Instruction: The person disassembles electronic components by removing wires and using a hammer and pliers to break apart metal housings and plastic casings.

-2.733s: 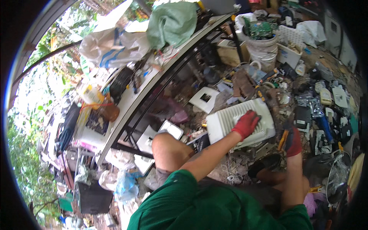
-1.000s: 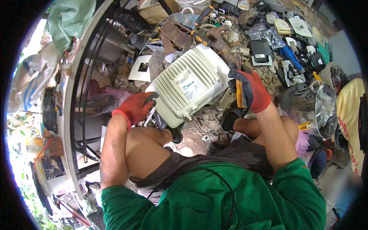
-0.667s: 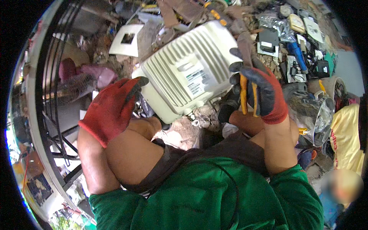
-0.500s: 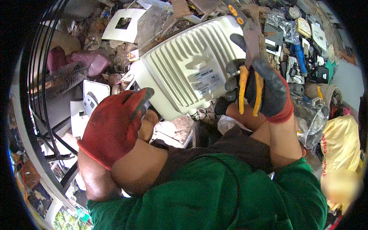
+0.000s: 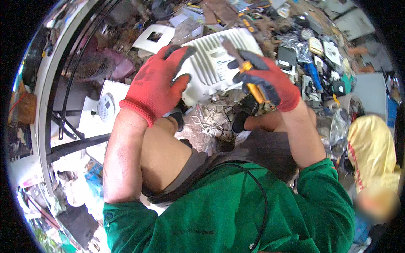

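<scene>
A white ribbed plastic casing point(image 5: 198, 69) with a printed label rests on the cluttered ground ahead of my feet. My left hand point(image 5: 154, 84), in a red glove with dark fingertips, is over the casing's left end, thumb and fingers apart; whether the fingertips touch it I cannot tell. In my gloved right hand point(image 5: 276, 84) is a pair of pliers point(image 5: 232, 48) with yellow-and-black handles. Their dark metal jaws point up and left across the casing's right part. My right fingers wrap the handles and partly hide them.
Loose wires point(image 5: 209, 124) lie between my feet. To the left are a white device with a keypad point(image 5: 107, 105) and a dark metal frame point(image 5: 59, 149). A white plate with a square hole point(image 5: 145, 40) lies beyond; a yellow sack point(image 5: 371, 147) is at right.
The casing has gone from tilted up near my knees to lower and farther away. My left hand has risen and moved forward over it. The pliers have swung leftward in my right hand.
</scene>
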`<state>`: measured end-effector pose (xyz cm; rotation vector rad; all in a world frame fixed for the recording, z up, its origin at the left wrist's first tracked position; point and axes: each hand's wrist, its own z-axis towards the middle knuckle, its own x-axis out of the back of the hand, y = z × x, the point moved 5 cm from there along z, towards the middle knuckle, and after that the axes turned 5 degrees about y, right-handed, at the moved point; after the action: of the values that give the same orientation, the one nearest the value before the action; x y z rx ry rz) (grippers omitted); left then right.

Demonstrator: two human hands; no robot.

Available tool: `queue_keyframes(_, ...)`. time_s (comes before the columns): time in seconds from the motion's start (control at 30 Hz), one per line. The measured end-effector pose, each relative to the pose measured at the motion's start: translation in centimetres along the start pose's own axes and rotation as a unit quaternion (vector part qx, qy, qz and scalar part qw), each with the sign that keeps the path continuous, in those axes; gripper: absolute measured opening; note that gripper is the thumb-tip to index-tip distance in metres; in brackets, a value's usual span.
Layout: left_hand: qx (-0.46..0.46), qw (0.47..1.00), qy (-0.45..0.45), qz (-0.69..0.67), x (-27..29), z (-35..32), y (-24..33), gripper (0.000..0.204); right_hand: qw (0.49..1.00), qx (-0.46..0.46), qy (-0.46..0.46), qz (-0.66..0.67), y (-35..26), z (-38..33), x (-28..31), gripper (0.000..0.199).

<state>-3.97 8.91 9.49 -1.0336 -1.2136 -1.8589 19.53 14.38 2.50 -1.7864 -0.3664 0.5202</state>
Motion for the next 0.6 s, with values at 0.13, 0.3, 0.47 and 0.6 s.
queue_keyframes(0.13, 0.036, 0.995, -0.092, -0.035, -0.9, -1.4, -1.7, 0.039, 0.994, -0.018, 0.058, 0.093, 3.6, -5.4, -1.0, 0.045)
queue_keyframes(0.3, 0.049, 0.987, -0.153, 0.003, -2.5, -1.3, 0.4, 0.042, 0.991, -0.077, 0.073, 0.085, 11.3, -10.8, 1.1, 0.024)
queue_keyframes(0.47, -0.164, 0.962, -0.172, 0.132, -5.7, -3.6, 3.0, 0.06, 0.996, -0.012, 0.076, 0.055, 4.1, -10.2, -0.5, 0.038)
queue_keyframes(0.6, -0.278, 0.915, -0.198, 0.215, -10.7, -3.0, 4.7, 0.05, 0.872, 0.252, 0.143, -0.395, -1.1, -7.6, 3.2, 0.053)
